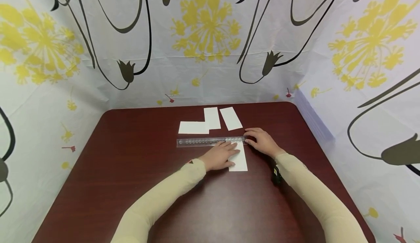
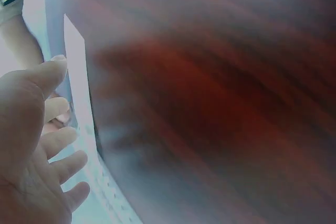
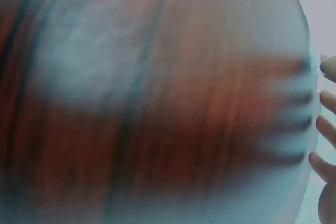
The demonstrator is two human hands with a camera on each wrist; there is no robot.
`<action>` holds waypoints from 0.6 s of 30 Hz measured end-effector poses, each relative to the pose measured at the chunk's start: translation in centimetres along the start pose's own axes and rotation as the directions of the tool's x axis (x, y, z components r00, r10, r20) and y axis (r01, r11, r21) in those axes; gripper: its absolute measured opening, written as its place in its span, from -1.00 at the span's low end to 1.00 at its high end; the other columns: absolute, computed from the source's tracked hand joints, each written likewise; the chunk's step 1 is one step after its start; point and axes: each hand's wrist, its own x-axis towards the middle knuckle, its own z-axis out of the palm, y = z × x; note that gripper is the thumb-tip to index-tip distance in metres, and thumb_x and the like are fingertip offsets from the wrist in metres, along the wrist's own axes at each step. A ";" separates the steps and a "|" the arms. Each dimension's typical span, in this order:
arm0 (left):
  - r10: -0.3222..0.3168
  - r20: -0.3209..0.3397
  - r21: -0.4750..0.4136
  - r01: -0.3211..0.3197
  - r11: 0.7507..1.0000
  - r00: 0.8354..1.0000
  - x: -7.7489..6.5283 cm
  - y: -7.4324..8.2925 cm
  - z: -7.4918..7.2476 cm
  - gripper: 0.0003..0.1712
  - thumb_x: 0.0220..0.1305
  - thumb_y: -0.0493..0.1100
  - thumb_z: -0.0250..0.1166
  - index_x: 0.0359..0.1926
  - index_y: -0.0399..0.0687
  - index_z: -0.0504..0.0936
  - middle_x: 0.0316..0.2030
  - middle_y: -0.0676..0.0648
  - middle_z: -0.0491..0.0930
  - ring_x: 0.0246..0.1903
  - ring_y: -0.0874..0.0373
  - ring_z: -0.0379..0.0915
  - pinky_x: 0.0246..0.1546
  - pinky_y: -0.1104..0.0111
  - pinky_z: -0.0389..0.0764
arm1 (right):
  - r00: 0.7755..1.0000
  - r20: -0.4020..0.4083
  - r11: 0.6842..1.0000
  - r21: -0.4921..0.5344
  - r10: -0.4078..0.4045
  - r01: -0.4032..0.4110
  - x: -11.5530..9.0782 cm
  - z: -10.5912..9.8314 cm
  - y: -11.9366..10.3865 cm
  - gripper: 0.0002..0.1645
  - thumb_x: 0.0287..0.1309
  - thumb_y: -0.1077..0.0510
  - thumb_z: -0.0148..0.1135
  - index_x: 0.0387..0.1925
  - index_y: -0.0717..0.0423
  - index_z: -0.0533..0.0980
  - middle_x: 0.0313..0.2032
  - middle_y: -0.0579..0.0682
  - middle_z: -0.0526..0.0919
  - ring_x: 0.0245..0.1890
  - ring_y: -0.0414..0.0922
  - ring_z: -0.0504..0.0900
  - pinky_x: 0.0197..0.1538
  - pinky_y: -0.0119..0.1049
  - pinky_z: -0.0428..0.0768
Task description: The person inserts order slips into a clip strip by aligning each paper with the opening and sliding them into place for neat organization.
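A clear ruler (image 1: 200,142) lies crosswise on the dark red table, its right part over the top end of a white card (image 1: 241,161). My left hand (image 1: 219,155) rests on the card with fingers spread, fingertips reaching the ruler's near edge. In the left wrist view that hand (image 2: 31,140) shows straight, parted fingers beside the card (image 2: 79,72) and the ruler (image 2: 113,192). At the ruler's right end is my right hand (image 1: 264,142), fingers extended and touching there. The right wrist view catches only its fingertips (image 3: 325,124) at the edge.
Beyond the ruler lie three more white cards: one sideways (image 1: 193,127), one upright (image 1: 212,118) and one slanted (image 1: 231,119). The table (image 1: 137,162) has rounded far corners. Floral-printed cloth (image 1: 203,78) hangs around its back and sides.
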 end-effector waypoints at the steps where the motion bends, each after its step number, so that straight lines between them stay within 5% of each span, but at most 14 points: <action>1: -0.003 -0.004 -0.006 0.003 1.000 1.000 -0.3 -0.3 -0.1 -0.31 0.43 0.25 0.07 0.48 0.18 0.26 0.54 -0.04 0.12 0.53 -0.02 0.06 0.51 0.01 0.15 | 1.000 0.001 1.000 -0.023 -0.013 0.013 0.0 0.1 0.0 -0.61 0.34 -0.01 0.22 0.11 0.04 0.60 0.26 0.11 0.55 0.29 0.13 0.47 0.30 0.14 0.44; 8: -0.045 -0.046 -0.084 0.041 0.996 0.998 -2.4 -2.5 -1.1 -0.31 0.43 0.21 0.11 0.47 0.10 0.30 0.53 -0.10 0.15 0.53 -0.09 0.05 0.50 -0.06 0.12 | 0.994 0.008 0.979 -0.171 -0.109 0.109 0.1 0.5 0.3 -0.59 0.39 -0.01 0.14 0.15 0.08 0.55 0.21 0.10 0.58 0.26 0.09 0.52 0.30 0.07 0.47; 18: -0.140 -0.075 -0.172 0.126 0.977 0.987 -5.1 -5.8 -1.5 -0.32 0.42 0.15 0.16 0.45 0.05 0.32 0.53 -0.15 0.14 0.52 -0.17 0.05 0.49 -0.14 0.09 | 0.993 0.032 0.975 -0.189 -0.114 0.118 0.0 0.7 0.2 -0.58 0.43 0.03 0.09 0.19 0.13 0.51 0.22 0.12 0.56 0.28 0.11 0.49 0.32 0.07 0.46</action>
